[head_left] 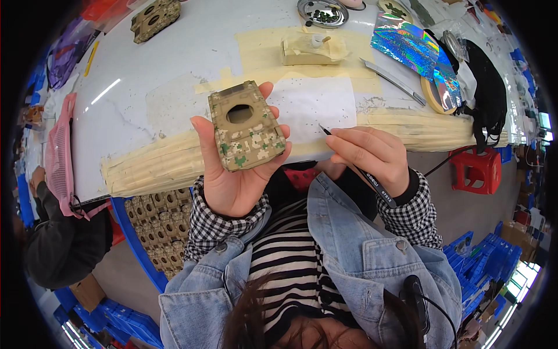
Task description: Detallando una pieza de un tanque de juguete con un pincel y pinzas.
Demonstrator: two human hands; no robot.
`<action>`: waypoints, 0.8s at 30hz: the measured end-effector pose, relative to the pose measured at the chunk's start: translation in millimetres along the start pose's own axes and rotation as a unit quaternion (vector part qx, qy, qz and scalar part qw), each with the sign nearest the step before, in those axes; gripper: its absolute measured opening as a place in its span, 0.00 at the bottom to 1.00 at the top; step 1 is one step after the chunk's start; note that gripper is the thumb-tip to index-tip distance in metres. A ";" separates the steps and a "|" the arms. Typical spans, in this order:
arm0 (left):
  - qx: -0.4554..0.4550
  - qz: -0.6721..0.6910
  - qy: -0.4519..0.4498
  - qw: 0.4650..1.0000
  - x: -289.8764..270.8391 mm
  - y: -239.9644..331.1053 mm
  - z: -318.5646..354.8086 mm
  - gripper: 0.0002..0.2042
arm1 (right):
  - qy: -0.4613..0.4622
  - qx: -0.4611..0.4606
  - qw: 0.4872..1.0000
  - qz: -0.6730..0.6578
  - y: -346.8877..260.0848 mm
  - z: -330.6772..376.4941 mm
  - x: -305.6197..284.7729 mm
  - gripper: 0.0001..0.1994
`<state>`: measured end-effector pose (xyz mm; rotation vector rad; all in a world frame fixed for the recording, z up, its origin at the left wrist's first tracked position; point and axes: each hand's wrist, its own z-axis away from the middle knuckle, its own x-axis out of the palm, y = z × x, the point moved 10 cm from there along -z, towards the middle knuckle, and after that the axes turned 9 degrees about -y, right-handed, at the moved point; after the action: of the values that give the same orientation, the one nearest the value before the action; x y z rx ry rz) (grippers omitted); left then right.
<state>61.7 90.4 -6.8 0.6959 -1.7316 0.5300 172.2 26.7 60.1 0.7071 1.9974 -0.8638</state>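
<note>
A camouflage-patterned toy tank hull (251, 135) with a round hole in its top rests in my left hand (229, 189). My fingers and thumb close around its sides, and the hull is held above the table's near edge. Between the fingers of my right hand (375, 157) is a pair of slim black tweezers (378, 187). Their fine tip points up and left, over a white paper sheet (325, 102) with tiny dark specks on it. The tip is apart from the hull. Whether it grips anything is too small to tell.
A taped block (302, 55) bears a small cup. A round metal dish (322, 13) holds dark green bits. To the right lie a utility knife (395, 82) and shiny pouches (404, 46). Another hull (156, 20) sits far left. A blue-edged tray (136, 238) holds several hulls.
</note>
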 end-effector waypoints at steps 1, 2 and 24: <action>0.004 -0.012 0.012 1.000 -0.2 -0.5 0.2 0.43 | 0.000 0.000 1.000 0.002 0.0 0.1 0.4 0.15; 0.008 -0.024 0.025 0.999 -0.9 -0.1 0.4 0.42 | 0.001 0.000 1.000 0.004 0.0 0.0 0.2 0.15; 0.008 -0.033 0.028 0.999 0.0 0.1 0.8 0.42 | -0.001 0.060 0.993 -0.098 14.9 1.5 -5.5 0.13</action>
<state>61.1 89.9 -7.0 0.7404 -1.6483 0.5143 186.6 33.7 59.4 0.5822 2.0506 -1.1076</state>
